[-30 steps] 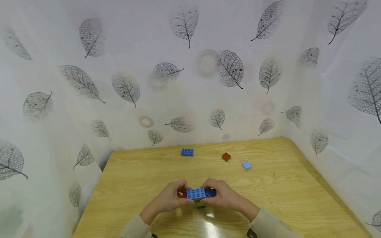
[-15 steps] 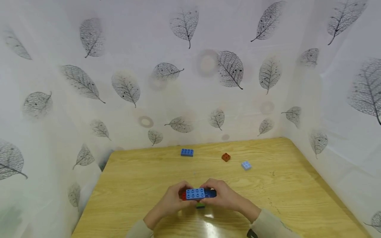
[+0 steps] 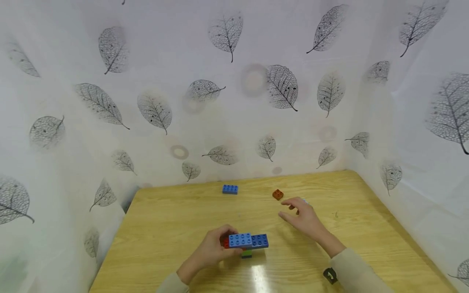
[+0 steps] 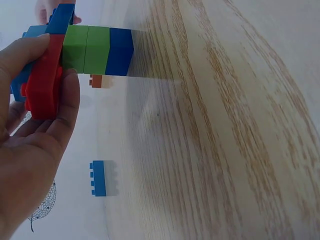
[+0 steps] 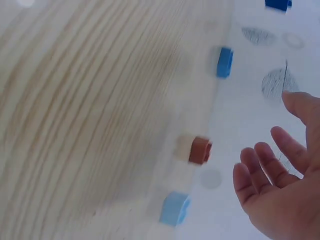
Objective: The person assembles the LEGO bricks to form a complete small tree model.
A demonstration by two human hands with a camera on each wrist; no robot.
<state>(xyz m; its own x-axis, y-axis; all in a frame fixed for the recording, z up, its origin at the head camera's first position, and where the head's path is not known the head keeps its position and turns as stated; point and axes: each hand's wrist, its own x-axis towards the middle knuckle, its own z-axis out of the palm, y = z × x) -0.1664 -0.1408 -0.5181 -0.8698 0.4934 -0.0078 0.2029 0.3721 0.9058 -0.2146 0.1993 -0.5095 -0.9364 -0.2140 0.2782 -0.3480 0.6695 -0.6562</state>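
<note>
Bricks (image 3: pixel 239 240), boxy, studded, clamped by fingers (image 4: pixel 70 95) of left hand (image 3: pixel 210 246), right hand (image 3: pixel 307 221) with fingers (image 5: pixel 288 149) apart, wood-grained table (image 3: pixel 183 211)

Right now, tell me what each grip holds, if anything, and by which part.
The left grip holds the brick assembly by its red brick, at the person's left end. The right grip holds nothing.

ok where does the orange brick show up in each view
Head: orange brick right of centre, toward the back of the table.
Left wrist: orange brick left of centre, above mid-height.
Right wrist: orange brick right of centre, below mid-height.
Shared landmark: loose long blue brick, left of it, below it, above it, respectively.
</note>
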